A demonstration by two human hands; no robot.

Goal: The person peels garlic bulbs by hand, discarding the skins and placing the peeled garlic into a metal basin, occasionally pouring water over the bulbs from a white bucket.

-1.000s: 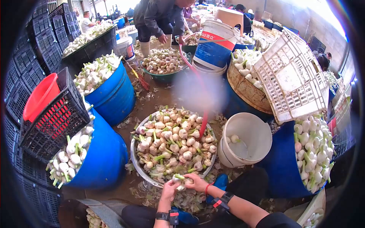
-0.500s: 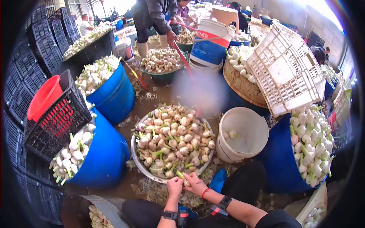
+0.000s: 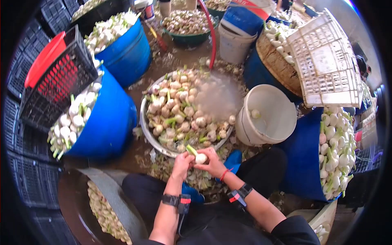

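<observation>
A white garlic bulb (image 3: 200,158) with a short green stem is held between my two hands, just below the near rim of a wide metal basin. My left hand (image 3: 183,164) pinches it at the stem side, while my right hand (image 3: 211,162) has its fingers round the bulb's right side. The basin (image 3: 143,122) is heaped with garlic bulbs (image 3: 175,102), many with green stems. Right of the basin stands a white bucket (image 3: 267,136) with a bulb inside. Peeled skins (image 3: 163,168) litter the ground beneath my hands.
Blue tubs of white garlic stand left (image 3: 112,118) and right (image 3: 300,151). A black crate (image 3: 61,85) holds a red basin (image 3: 45,57). A white crate (image 3: 322,57) leans at upper right. A green basin (image 3: 190,40) and a red hose (image 3: 212,36) lie ahead.
The view has tilted down, so the surroundings sit higher and the person ahead is mostly out of frame. The bulb shows more whitely between my hands.
</observation>
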